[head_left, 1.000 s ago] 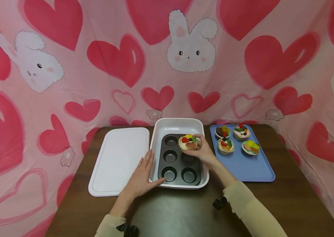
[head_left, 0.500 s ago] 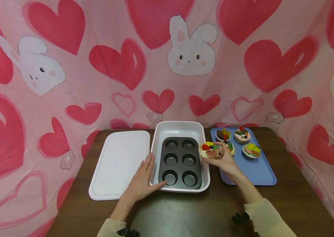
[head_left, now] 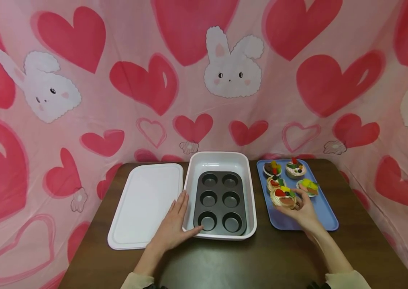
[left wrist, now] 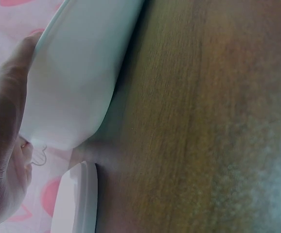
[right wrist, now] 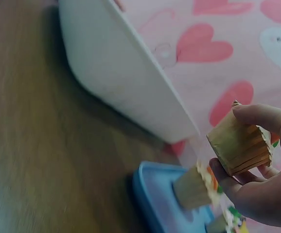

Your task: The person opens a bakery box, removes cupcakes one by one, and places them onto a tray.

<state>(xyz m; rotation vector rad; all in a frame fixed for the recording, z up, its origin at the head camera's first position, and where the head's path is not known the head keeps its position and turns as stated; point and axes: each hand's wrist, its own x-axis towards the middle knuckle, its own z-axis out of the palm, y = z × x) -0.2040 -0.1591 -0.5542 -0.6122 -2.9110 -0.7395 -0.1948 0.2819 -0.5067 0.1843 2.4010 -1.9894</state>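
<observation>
My right hand (head_left: 303, 208) grips a fruit-topped cupcake (head_left: 282, 198) by its side, above the blue tray (head_left: 280, 222). In the right wrist view the thumb and fingers hold its pleated paper cup (right wrist: 240, 141). Several other cupcakes sit on the tray, among them one with yellow topping (head_left: 309, 186) and one with a strawberry (head_left: 295, 168). With fingers spread, my left hand (head_left: 171, 228) rests against the left front corner of the deep white container (head_left: 252, 216). Inside that container lies a dark muffin tin (head_left: 219, 204), whose cups hold nothing.
A flat white lid (head_left: 146, 204) lies on the brown table (head_left: 233, 265), left of the container. Behind the table hangs a pink cloth (head_left: 189, 108) with hearts and rabbits. The tray stands to the right of the container, a narrow gap between them.
My right hand has carried the cupcake rightward from above the muffin tin, over the gap, to above the blue tray. The left hand has stayed at the container's corner.
</observation>
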